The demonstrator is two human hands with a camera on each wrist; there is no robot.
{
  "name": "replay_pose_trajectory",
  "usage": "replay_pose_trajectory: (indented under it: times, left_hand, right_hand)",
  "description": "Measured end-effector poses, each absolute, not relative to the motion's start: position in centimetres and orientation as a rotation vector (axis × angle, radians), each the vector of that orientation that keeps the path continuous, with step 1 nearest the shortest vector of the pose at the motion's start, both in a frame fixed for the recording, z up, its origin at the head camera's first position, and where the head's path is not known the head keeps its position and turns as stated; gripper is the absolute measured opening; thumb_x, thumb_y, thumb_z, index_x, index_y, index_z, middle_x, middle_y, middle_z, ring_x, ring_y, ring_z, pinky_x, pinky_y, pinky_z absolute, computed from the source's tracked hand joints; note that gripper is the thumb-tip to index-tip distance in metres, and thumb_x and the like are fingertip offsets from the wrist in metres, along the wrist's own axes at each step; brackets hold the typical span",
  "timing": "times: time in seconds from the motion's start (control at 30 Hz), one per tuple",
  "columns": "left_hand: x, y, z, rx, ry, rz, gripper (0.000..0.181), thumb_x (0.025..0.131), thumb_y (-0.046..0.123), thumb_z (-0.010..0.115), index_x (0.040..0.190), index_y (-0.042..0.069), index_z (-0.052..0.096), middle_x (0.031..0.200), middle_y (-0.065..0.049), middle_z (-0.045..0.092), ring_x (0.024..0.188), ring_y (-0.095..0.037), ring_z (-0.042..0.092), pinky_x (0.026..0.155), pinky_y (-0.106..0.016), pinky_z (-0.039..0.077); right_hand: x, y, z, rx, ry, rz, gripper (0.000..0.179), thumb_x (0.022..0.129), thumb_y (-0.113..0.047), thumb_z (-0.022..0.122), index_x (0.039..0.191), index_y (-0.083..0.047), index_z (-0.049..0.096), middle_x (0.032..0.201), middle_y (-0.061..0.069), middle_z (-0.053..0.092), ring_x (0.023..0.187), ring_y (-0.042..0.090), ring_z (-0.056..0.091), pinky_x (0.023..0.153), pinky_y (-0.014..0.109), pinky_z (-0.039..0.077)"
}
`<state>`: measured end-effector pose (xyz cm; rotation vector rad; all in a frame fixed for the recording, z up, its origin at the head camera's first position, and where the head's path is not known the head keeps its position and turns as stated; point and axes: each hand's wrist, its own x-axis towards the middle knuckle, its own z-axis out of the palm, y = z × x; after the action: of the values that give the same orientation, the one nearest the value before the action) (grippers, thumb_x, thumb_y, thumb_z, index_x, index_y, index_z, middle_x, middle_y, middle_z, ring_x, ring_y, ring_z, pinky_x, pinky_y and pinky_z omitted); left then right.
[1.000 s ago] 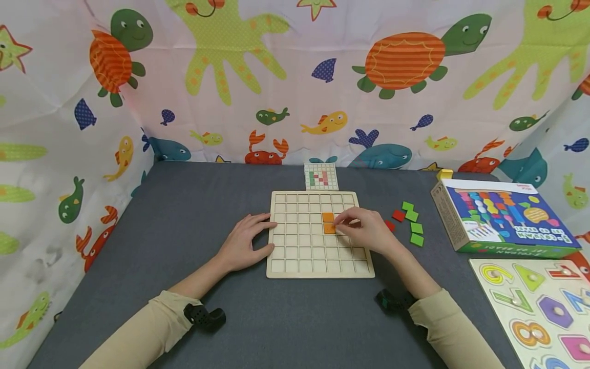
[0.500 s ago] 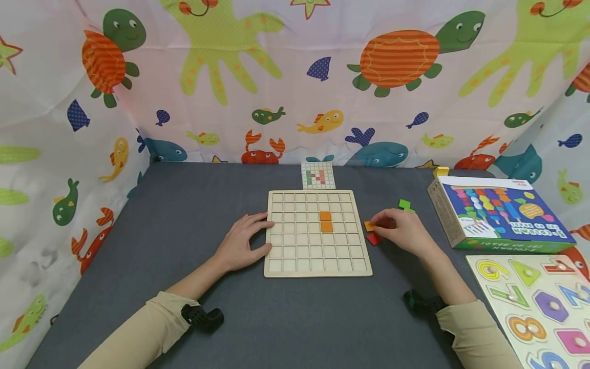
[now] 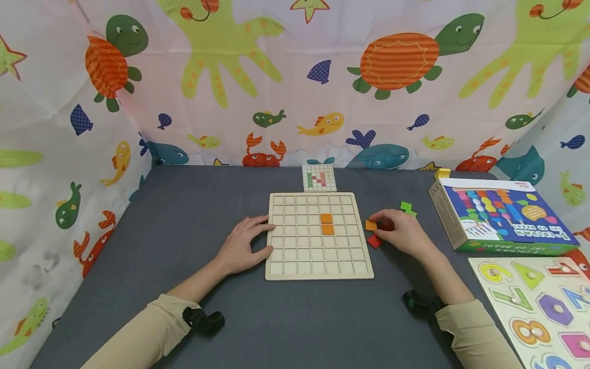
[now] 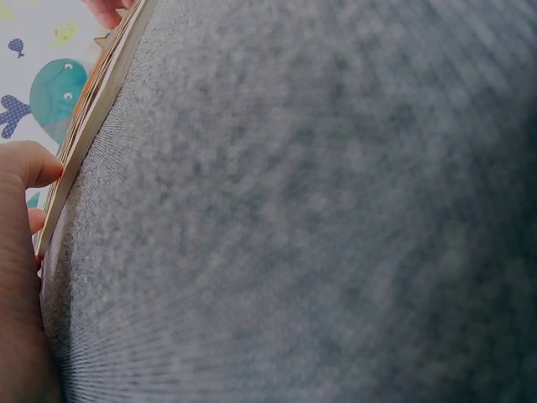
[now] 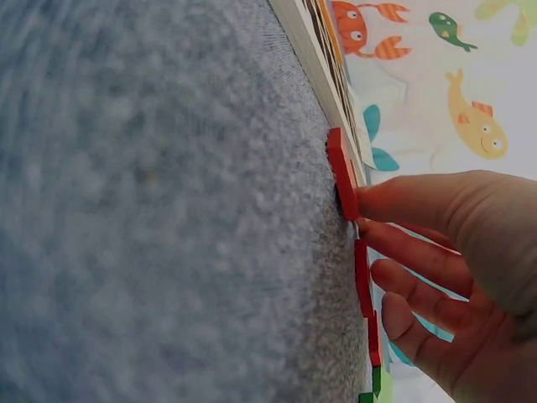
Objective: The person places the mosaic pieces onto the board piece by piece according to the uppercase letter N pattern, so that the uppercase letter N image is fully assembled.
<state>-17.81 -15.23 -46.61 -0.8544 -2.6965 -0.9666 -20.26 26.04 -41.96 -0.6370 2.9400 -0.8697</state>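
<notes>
Right hand [image 3: 400,230] just beyond the right edge of the board [image 3: 291,254], thumb and fingers narrowed in a pinch on an orange tile [image 3: 371,225]; whether the tile is clear of the worktop [image 3: 221,192] cannot be told. Left hand [image 3: 243,244], thumb and fingers spread, touches the board's left edge. An upper tile [image 3: 326,218] and a lower tile [image 3: 328,229], both orange, lie in adjoining cells.

Likely faults: (a) the pinch appears to take only the tile's near edge, so it could pivot or drop; (b) a red tile [image 3: 374,241] lies just beside the fingertips, and a low sweep could push it; (c) a tile brought in askew would probably catch on a cell ridge; (d) should the left hand press unevenly or slip, the board could slide and jog the two tiles. Green tiles [image 3: 406,206], partly hidden behind the right hand, risk a knuckle's nudge.
</notes>
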Motion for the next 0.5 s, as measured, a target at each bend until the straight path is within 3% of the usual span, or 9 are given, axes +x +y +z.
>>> replay_pose_trajectory:
  times: [0.3,0.5]
  left_hand:
    - [-17.9,-15.1,-46.5,-0.856,-2.694,-0.965,0.049,0.088,0.03,0.068,0.133,0.012,0.061,0.144,-0.013,0.048,0.135,-0.03,0.04,0.118,-0.05,0.019]
    - [-17.8,-15.2,-46.6,-0.85,-2.693,-0.969,0.049,0.088,0.03,0.068,0.132,0.012,0.062,0.144,-0.013,0.048,0.135,-0.03,0.041,0.118,-0.05,0.02]
  right_hand:
    - [-19.6,25.5,-41.8,-0.565,2.97,-0.943,0.029,0.086,-0.018,0.076,0.112,-0.008,0.071,0.101,0.007,0.068,0.082,0.02,0.058,0.067,0.033,0.05]
    - [-18.6,22.9,-41.9,-0.692,2.89,-1.077,0.027,0.083,-0.018,0.079,0.108,-0.01,0.071,0.094,0.001,0.068,0.076,0.015,0.057,0.061,0.026,0.049]
